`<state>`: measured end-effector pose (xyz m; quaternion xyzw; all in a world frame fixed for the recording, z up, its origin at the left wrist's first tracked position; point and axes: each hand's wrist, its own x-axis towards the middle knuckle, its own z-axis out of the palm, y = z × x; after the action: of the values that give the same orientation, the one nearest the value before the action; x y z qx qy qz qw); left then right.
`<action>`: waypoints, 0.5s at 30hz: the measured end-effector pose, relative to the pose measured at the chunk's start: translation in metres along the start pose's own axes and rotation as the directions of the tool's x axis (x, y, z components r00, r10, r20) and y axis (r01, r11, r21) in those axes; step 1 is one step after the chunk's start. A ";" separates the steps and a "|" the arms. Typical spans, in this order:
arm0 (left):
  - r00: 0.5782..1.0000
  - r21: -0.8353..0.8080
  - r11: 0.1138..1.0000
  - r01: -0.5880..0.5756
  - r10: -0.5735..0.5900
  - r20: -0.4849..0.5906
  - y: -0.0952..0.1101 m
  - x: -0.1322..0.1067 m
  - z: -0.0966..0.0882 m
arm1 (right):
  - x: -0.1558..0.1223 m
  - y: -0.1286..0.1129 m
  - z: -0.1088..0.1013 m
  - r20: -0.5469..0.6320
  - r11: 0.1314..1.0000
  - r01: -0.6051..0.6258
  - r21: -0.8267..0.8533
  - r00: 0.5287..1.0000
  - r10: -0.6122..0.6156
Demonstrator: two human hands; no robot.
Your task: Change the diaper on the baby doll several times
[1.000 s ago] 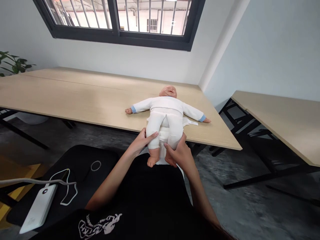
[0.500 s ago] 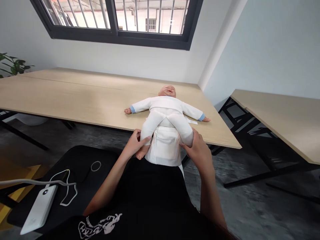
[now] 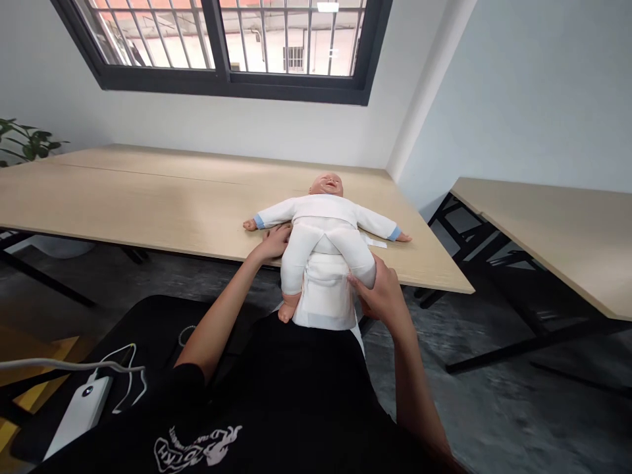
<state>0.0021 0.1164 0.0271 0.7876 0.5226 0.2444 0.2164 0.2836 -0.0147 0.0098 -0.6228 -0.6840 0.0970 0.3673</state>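
A baby doll point(image 3: 323, 220) in a white suit with blue cuffs lies on its back at the near edge of a long wooden table point(image 3: 148, 204), arms spread and legs hanging over the edge. A white cloth or diaper point(image 3: 326, 293) hangs between its legs. My right hand point(image 3: 378, 289) grips the doll's leg on the right side, near the knee. My left hand point(image 3: 274, 242) rests on the table beside the doll's hip, under its arm, fingers partly hidden by the doll. A white strip point(image 3: 376, 243) lies on the table by the doll's other side.
A second wooden table point(image 3: 553, 230) stands to the right across a gap of grey floor. At lower left a white power bank point(image 3: 79, 411) with a white cable point(image 3: 123, 368) lies on a black seat. A plant point(image 3: 24, 138) is at far left, a barred window point(image 3: 222, 39) above.
My left hand let go of the doll's left leg and moved up to the table beside its hip. That leg now hangs down. My right hand keeps hold of the other leg.
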 end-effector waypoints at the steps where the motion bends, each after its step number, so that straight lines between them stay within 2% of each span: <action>1: 0.999 0.041 0.999 0.007 -0.008 0.039 -0.001 0.006 0.001 | 0.000 0.000 0.001 -0.010 1.000 -0.001 0.002 1.000 0.001; 2: 0.998 0.009 1.000 0.021 -0.022 0.053 -0.002 0.011 0.003 | 0.000 0.000 0.001 -0.015 1.000 -0.001 0.006 1.000 0.001; 4: 0.999 -0.176 0.984 0.027 -0.019 0.049 -0.001 0.019 0.008 | 0.000 0.000 0.002 -0.021 1.000 -0.005 0.014 1.000 0.005; 7: 0.998 -0.453 0.892 -0.012 0.038 0.046 0.007 0.024 0.013 | 0.001 0.000 0.003 -0.029 1.000 -0.021 0.018 0.999 0.022; 10: 0.997 -0.550 0.835 -0.019 0.056 0.051 0.018 0.022 0.013 | 0.001 0.000 0.003 -0.032 0.999 -0.037 0.016 0.999 0.037; 15: 0.999 -0.758 0.650 0.048 -0.027 0.040 0.029 0.018 0.010 | 0.001 0.000 0.004 -0.036 0.998 -0.066 0.017 0.997 0.066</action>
<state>0.0355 0.1215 0.0392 0.6173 0.3860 0.4258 0.5373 0.2812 -0.0121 0.0076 -0.6439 -0.6555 0.1031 0.3809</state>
